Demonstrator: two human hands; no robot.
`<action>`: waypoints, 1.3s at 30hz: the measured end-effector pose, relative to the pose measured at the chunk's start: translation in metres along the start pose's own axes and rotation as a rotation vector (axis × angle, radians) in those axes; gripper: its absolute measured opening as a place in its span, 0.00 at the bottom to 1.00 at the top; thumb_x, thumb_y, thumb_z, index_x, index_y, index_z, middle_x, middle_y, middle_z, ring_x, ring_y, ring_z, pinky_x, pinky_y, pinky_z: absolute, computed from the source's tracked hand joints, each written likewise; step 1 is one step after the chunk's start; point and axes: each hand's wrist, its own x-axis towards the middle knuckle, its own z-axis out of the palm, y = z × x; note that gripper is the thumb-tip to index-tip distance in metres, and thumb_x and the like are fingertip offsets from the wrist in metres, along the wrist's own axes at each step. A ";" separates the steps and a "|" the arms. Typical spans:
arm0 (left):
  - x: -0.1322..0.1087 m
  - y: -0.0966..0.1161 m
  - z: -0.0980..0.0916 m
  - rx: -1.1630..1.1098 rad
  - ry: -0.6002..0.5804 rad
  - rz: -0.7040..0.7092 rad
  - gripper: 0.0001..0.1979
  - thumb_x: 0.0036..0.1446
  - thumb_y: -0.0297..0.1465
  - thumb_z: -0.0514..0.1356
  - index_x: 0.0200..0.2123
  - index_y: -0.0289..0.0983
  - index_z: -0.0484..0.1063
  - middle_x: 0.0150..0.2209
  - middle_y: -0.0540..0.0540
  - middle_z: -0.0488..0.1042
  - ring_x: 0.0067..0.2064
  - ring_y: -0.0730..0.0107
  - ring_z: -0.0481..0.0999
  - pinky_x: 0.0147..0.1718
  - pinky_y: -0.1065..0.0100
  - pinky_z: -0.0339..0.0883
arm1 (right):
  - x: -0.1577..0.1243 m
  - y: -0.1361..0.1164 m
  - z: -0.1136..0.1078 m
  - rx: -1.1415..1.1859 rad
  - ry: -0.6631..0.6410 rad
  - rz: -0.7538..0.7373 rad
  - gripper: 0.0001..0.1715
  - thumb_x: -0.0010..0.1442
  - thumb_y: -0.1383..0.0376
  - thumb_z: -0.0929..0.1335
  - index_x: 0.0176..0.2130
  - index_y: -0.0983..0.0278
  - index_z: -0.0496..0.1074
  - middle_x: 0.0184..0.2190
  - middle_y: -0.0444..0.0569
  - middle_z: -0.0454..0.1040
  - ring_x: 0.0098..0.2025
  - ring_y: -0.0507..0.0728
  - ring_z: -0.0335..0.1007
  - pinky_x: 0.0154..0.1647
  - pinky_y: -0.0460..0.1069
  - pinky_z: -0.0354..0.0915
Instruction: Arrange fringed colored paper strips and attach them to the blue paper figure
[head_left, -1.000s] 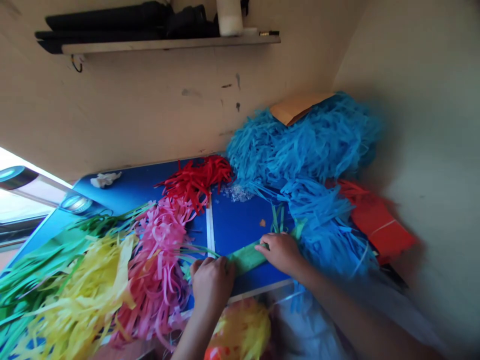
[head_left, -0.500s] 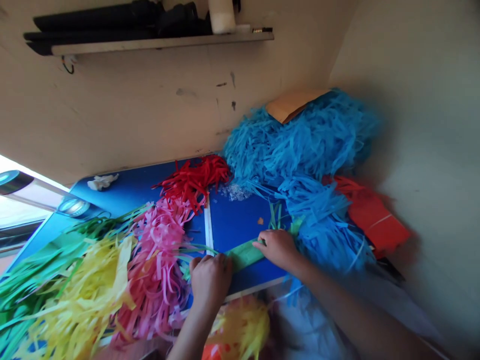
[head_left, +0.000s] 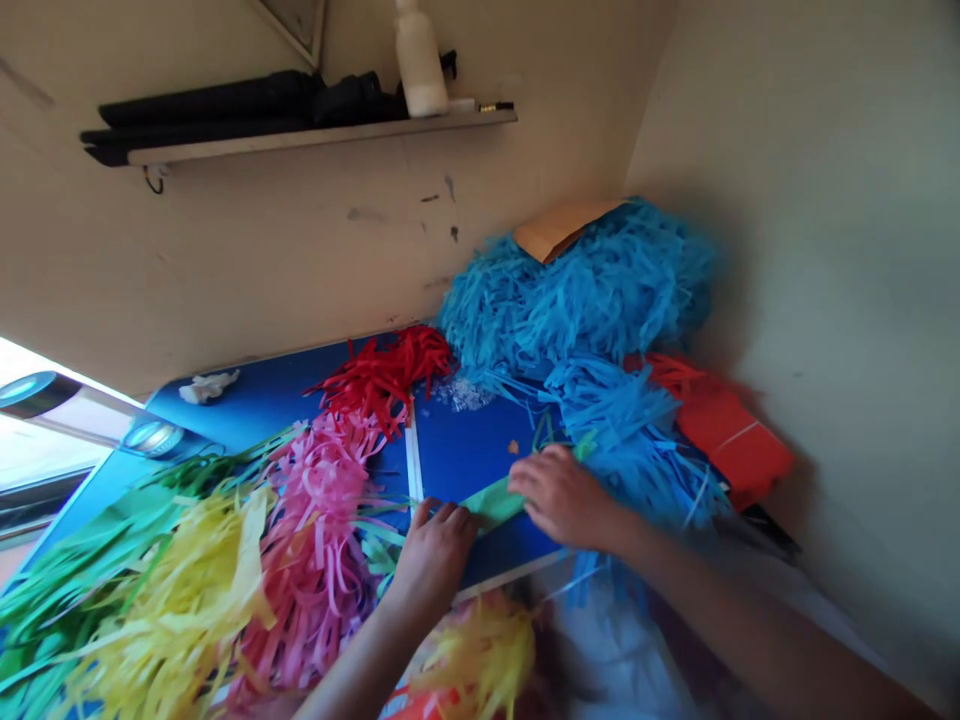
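A strip of light green tissue paper (head_left: pixel 495 503), with fringed ends, stretches between my two hands over the front of the blue table (head_left: pixel 466 440). My left hand (head_left: pixel 441 545) is closed on its left end, fingers curled over the paper, beside pink fringe (head_left: pixel 330 490). At the strip's right end, my right hand (head_left: pixel 561 497) bends its fingers over the paper; the thumb is hidden. Green fringe ends show just beyond the right hand. Close to that hand lies a bundle of blue fringe (head_left: pixel 619 405).
Yellow fringe (head_left: pixel 180 590) and green fringe (head_left: pixel 45 620) lie at left, red fringe (head_left: pixel 394 365) behind. A big blue fringe heap (head_left: pixel 577 290) bears a brown envelope (head_left: pixel 559 230). Folded red paper (head_left: pixel 731 430) lies at right. A shelf (head_left: pixel 322 140) hangs on the wall.
My right hand has loosened from a tight pinch into longer, flatter fingers over the strip. The left hand has shifted slightly right along it. The camera view has tilted up a little.
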 end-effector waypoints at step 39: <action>0.007 -0.020 0.009 -0.012 0.094 -0.397 0.20 0.66 0.38 0.51 0.26 0.39 0.76 0.29 0.45 0.79 0.39 0.59 0.76 0.38 0.60 0.54 | 0.032 0.011 0.039 0.166 -0.068 0.239 0.09 0.57 0.62 0.74 0.27 0.63 0.78 0.39 0.48 0.77 0.45 0.58 0.67 0.44 0.52 0.56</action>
